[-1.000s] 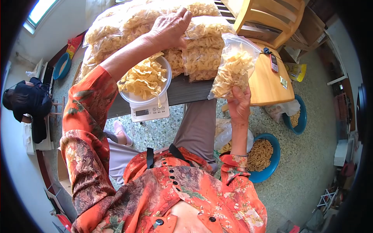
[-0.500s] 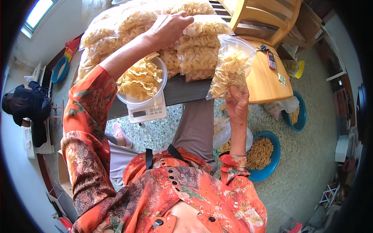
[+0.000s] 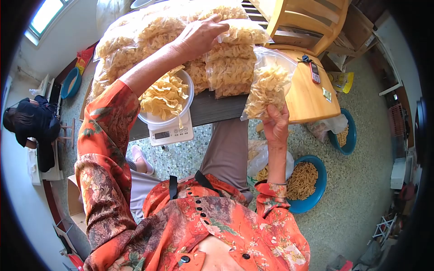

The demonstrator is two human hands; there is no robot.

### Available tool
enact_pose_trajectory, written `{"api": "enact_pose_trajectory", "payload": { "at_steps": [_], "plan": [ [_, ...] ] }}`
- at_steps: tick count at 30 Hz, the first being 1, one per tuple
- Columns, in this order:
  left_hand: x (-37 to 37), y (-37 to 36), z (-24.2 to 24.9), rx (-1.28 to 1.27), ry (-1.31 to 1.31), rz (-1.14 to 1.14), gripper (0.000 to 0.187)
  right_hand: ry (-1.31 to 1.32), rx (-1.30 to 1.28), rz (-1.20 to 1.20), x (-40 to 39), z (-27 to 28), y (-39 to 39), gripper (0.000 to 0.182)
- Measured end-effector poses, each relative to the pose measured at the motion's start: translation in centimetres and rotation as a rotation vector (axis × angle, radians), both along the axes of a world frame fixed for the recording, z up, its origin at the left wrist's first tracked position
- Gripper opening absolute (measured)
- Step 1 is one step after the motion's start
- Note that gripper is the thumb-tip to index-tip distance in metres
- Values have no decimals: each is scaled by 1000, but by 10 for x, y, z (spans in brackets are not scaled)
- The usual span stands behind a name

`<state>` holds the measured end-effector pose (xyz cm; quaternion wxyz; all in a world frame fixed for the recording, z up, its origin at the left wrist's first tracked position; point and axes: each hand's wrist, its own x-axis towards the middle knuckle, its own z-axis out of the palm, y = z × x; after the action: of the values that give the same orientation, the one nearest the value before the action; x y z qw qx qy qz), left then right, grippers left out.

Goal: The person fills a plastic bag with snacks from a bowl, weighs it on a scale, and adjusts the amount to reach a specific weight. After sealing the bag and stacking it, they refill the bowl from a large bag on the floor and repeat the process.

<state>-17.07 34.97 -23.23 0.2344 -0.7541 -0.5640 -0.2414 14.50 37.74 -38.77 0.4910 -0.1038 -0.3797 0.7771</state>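
My left hand [image 3: 201,37] reaches across to the stack, its fingers bent over the left end of a clear bag of wavy pale-yellow strips [image 3: 246,32] on top. Part of the grip is hidden. In my right hand [image 3: 275,124] is the lower end of another clear bag of these strips [image 3: 267,86], tilted beside the stack, its upper part unfilled. Under my left forearm, a white plastic bowl [image 3: 191,86] heaped with loose strips [image 3: 163,95] sits on a white kitchen scale [image 3: 183,135] with a lit display.
Several filled bags [image 3: 122,45] are piled on a dark table [image 3: 217,107]. At right, a wooden chair [image 3: 312,106] bears a phone [image 3: 314,73] and a small packet [image 3: 327,94]. Blue basins [image 3: 322,185] with stick-shaped pieces [image 3: 304,180] stand on the floor. A person in black [image 3: 34,124] is far left.
My left hand has shifted slightly right along the top bag. The bag in my right hand has moved slightly down, and the view has shifted a little.
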Motion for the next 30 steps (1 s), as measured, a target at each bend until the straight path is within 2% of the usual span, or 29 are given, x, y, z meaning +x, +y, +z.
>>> {"api": "enact_pose_trajectory", "payload": {
  "at_steps": [4, 8, 13, 15, 19, 22, 27, 30],
  "plan": [
    [5, -1, 3, -6, -61, 4, 29, -4, -22, -6, -1, 0, -1, 67],
    [6, -2, 10, 100, -116, -18, 31, -26, -5, -30, -1, 1, -1, 65],
    [0, -13, 34, 114, -153, 31, 36, -51, 77, -1, -1, 40, 1, 60],
    [3, -20, 45, 137, -181, 36, 32, -68, 107, 19, -8, 56, 10, 60],
    [1, -26, 60, 206, -245, 5, 23, -222, 170, 77, -33, 79, 34, 59],
    [3, -39, 71, 242, -202, 115, 19, -302, 237, 101, -57, 95, 46, 58],
    [-6, -47, 73, 260, -289, 60, 22, -394, 362, 94, -82, 100, 72, 59],
    [-10, -51, 74, 292, -184, 99, 23, -483, 415, 84, -86, 101, 82, 64]
  ]
}}
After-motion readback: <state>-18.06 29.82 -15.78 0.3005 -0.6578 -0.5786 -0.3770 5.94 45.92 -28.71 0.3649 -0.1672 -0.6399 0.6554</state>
